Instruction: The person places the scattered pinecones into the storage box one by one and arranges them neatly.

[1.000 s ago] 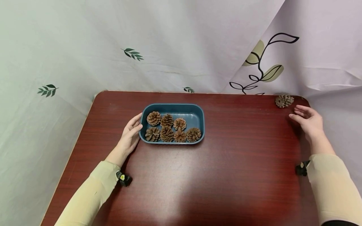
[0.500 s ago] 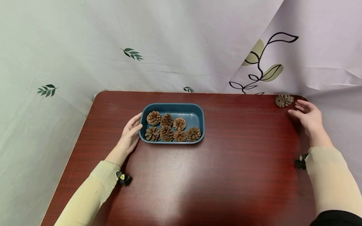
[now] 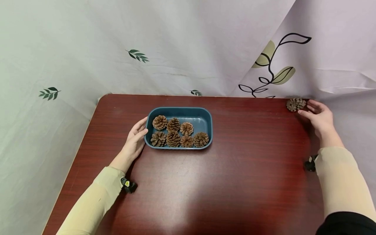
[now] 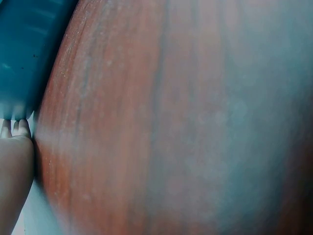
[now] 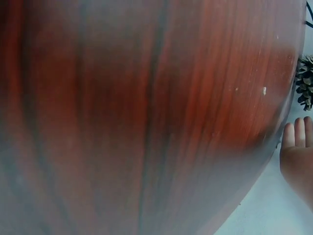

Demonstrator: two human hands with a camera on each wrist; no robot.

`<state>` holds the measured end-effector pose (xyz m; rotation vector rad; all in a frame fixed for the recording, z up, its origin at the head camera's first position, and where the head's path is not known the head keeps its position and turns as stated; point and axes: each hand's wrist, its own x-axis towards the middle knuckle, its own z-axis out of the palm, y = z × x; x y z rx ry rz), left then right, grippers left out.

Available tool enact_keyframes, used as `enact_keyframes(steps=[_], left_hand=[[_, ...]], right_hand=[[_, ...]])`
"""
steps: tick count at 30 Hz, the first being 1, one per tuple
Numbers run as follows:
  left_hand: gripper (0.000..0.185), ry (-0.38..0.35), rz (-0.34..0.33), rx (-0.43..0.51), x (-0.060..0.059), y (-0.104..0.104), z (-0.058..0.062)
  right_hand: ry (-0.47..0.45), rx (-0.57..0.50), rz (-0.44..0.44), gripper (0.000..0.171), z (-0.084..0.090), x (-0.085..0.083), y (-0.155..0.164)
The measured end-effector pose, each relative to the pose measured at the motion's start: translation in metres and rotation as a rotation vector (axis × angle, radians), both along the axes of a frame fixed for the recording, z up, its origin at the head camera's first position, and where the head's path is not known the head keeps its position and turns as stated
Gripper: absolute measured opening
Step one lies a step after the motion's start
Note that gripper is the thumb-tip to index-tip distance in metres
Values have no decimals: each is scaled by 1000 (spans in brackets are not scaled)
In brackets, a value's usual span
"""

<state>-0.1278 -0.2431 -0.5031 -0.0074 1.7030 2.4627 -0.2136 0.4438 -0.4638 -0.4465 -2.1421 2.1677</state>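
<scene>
A blue rectangular container (image 3: pixel 188 112) stands on the table and holds several brown pine cones (image 3: pixel 173 138). My left hand (image 3: pixel 135 142) rests against its left end, the thumb at the rim and the fingers along the outer wall. In the left wrist view, the fingertips meet the blue wall (image 4: pixel 24 58). At the table's far right corner lies a greyish-brown pine cone (image 3: pixel 295 104), which looks like two clumps side by side. My right hand (image 3: pixel 321 119) is just to its right, thumb and fingers spread apart. Contact with the cone cannot be made out.
The dark red wood-grain table (image 3: pixel 249 156) has rounded far corners. Behind it hangs a pale curtain (image 3: pixel 182 49) with leaf prints, close along the far edge. My right forearm extends over the table's right edge.
My right hand has moved slightly forward and left, closer to the lone pine cone. The left hand, container and pine cones look the same.
</scene>
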Motion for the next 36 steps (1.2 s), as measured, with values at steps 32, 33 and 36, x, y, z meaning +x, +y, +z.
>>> enact_keyframes(steps=[32, 33, 36], left_hand=[[53, -3, -1, -12, 0, 1, 0], [53, -3, 0, -13, 0, 1, 0], [54, -4, 1, -16, 1, 0, 0]], right_hand=[[-1, -23, 8, 45, -8, -13, -1], [4, -24, 5, 45, -8, -13, -2], [2, -21, -12, 45, -7, -13, -4]])
